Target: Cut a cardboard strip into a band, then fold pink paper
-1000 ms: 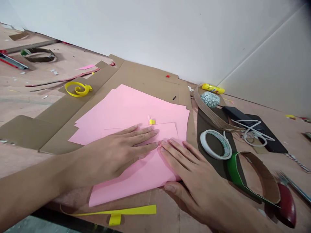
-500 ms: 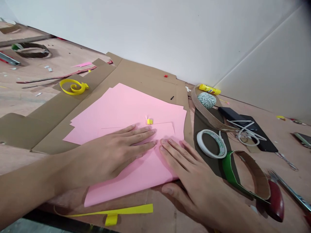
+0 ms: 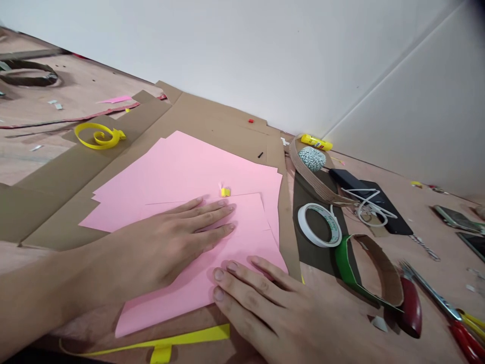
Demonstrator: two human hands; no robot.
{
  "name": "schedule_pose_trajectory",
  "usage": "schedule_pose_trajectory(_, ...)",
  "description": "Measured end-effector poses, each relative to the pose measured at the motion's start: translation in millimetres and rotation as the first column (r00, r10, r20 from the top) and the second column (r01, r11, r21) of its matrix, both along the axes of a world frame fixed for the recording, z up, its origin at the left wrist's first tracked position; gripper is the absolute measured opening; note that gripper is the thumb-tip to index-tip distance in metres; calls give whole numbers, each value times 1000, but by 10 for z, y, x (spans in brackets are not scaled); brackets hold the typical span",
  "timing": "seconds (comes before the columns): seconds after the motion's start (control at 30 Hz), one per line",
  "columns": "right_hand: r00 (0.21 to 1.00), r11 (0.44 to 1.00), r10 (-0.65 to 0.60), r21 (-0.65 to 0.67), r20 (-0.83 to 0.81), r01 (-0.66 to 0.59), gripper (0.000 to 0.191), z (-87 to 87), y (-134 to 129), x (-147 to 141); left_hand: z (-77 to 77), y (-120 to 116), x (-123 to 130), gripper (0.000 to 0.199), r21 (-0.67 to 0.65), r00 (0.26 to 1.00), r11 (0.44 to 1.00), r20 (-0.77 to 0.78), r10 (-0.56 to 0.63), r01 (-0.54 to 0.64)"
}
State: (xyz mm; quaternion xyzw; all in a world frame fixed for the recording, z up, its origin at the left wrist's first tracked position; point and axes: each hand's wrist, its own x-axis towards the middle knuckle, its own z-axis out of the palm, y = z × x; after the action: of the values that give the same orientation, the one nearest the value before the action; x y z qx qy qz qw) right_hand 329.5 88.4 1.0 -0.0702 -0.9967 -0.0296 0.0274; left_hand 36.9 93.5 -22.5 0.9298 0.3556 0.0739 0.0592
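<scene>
Cardboard sheet [image 3: 223,119] on bench, stacked pink paper [image 3: 182,167] lying on it: thin, light, floppy, likely to slide; best lifted by free corner. Left hand [image 3: 166,247] flat on top, fingers spread, pressing. Right hand [image 3: 261,308] flat at near edge, fingertips [image 3: 219,275] down. Neither grips; both open. Tape roll [image 3: 319,225] right. Yellow paper bit [image 3: 226,192] just past left fingers.

"What's the middle of the frame made of?"
"Smooth, matt pink paper sheets [image 3: 182,162] on rough brown cardboard [image 3: 212,114]."
"And lower right?"
"A glossy red handle [image 3: 411,313] with a shiny metal fork [image 3: 407,268]."
</scene>
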Motion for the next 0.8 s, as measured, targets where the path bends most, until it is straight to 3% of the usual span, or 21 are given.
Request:
schedule_pose_trajectory(0.17, 1000, 999, 14, 47, 17, -15, 49, -49, 12, 63, 9, -14, 10, 76, 28, 1000, 1000, -5, 12, -12)
schedule_pose_trajectory(0.5, 1000, 999, -11, -52, 25, 13, 53, -75, 16, 80, 14, -22, -12, 85, 42, 999, 998, 2, -42, 42)
schedule_pose_trajectory(0.8, 987, 953, -67, -283, 148, 107, 52, 75, -8, 120, 36, 5, 18, 91, 50, 997, 996, -21, -71, 72)
